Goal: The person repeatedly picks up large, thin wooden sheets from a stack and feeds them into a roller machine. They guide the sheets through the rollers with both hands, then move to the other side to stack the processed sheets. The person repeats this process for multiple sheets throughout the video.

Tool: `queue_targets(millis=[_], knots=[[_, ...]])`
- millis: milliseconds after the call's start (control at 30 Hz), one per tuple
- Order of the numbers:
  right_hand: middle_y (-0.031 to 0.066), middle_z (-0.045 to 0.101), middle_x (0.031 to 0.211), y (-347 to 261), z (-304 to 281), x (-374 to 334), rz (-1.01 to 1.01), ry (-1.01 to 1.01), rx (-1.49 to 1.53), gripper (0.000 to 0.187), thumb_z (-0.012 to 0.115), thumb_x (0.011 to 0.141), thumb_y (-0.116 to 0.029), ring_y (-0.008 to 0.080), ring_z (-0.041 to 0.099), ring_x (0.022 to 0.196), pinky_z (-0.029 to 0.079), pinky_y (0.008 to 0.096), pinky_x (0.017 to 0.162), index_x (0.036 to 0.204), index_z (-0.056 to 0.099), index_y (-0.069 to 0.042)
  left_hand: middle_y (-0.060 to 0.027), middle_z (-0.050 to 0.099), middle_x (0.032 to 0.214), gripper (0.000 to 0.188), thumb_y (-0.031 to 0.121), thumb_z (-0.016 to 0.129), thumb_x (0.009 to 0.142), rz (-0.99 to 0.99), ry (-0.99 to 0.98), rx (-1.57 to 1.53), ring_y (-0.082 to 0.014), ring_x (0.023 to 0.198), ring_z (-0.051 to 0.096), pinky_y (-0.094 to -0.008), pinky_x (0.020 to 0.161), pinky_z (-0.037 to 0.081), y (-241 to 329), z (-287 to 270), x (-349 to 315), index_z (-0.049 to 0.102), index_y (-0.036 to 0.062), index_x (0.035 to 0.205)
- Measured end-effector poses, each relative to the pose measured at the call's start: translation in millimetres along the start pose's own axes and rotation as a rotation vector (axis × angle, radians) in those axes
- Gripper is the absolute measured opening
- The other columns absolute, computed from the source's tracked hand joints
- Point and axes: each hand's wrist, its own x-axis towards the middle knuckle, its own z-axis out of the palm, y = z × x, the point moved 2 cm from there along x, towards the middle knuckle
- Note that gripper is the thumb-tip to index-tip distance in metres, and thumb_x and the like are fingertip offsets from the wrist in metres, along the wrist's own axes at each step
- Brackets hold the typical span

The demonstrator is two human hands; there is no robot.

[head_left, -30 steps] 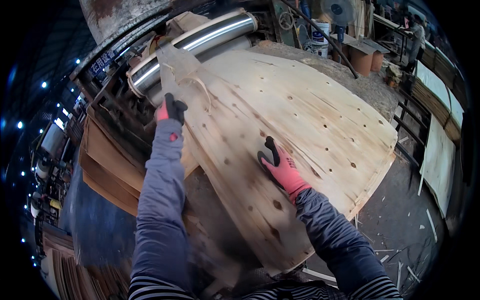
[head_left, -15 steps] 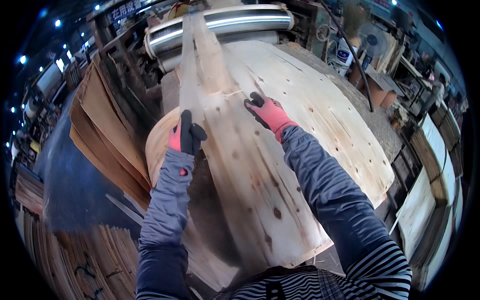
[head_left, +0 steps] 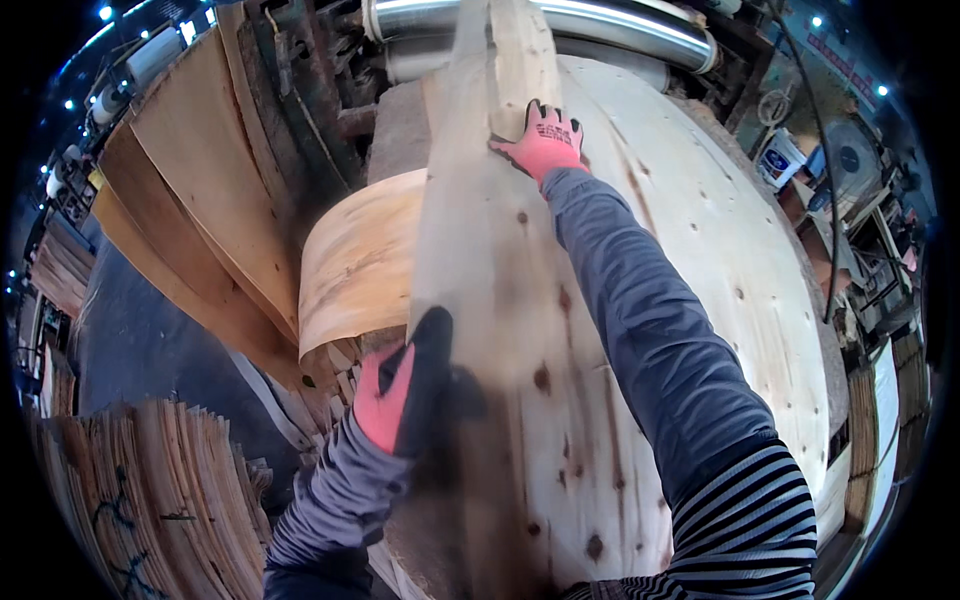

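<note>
My left hand (head_left: pixel 395 390), in a pink and black glove, is closed at the edge of a long pale veneer strip (head_left: pixel 450 210); motion blurs the fingertips. That strip runs up toward the metal roller (head_left: pixel 620 30). Farther up, my right hand (head_left: pixel 548 140), gloved alike, lies with fingers spread near the end of a narrower veneer piece (head_left: pixel 525 65). Under both spreads a wide, knotty veneer sheet (head_left: pixel 700 260), pale with dark knots. Beside my left hand, a curled orange-tan veneer piece (head_left: pixel 360 260) bends over the table's left side.
Tall brown veneer sheets (head_left: pixel 190 190) lean at the left. A stack of veneer (head_left: pixel 160 490) stands at the lower left. To the far right are a white bucket (head_left: pixel 780 158), a fan (head_left: pixel 850 155) and more stacked sheets (head_left: pixel 880 430). A dark rod (head_left: pixel 830 200) rises at the right.
My left hand has drawn back toward me with the pale strip. My right hand has moved forward along the sheet, its fingers now spread. The view has shifted left and closer.
</note>
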Motion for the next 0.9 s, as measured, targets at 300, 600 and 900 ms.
queue_targets(millis=[300,600,900], knots=[[0.0104,0.057,0.102,-9.4,41.8,52.4,0.121,-0.072,-0.320,0.050,0.052,0.069,-0.048,0.0258,0.055,0.093,0.042,0.0373,0.079,0.099,0.059,-0.008,-0.0282,0.045,0.108,0.033,-0.006,0.049,0.076,-0.023,-0.024,-0.046,-0.0286,0.089,0.054,-0.0323,0.069,0.047,-35.3,8.0,-42.5,0.037,-0.0102,0.107],[0.0127,0.058,0.100,9.0,-25.7,61.6,-0.006,-0.104,-0.524,0.031,0.039,0.077,-0.017,0.0257,0.056,0.094,0.044,0.0343,0.077,0.097,0.060,-0.007,-0.0081,0.055,0.064,0.023,0.009,0.039,0.085,-0.161,-0.032,-0.281,-0.0116,0.053,0.051,-0.0250,0.051,0.041,-25.3,5.0,-18.6,0.051,-0.0059,0.098],[0.0161,0.058,0.081,158.8,-219.1,-51.7,-0.105,0.231,-0.565,0.033,0.053,0.074,-0.033,0.0319,0.054,0.081,0.043,0.0392,0.072,0.087,0.055,-0.003,-0.0065,0.055,0.057,0.035,0.031,0.041,0.087,-0.515,-0.201,-0.980,-0.0087,0.041,0.045,-0.0217,0.040,0.033,39.2,-13.5,11.1,0.059,0.0008,0.085]])
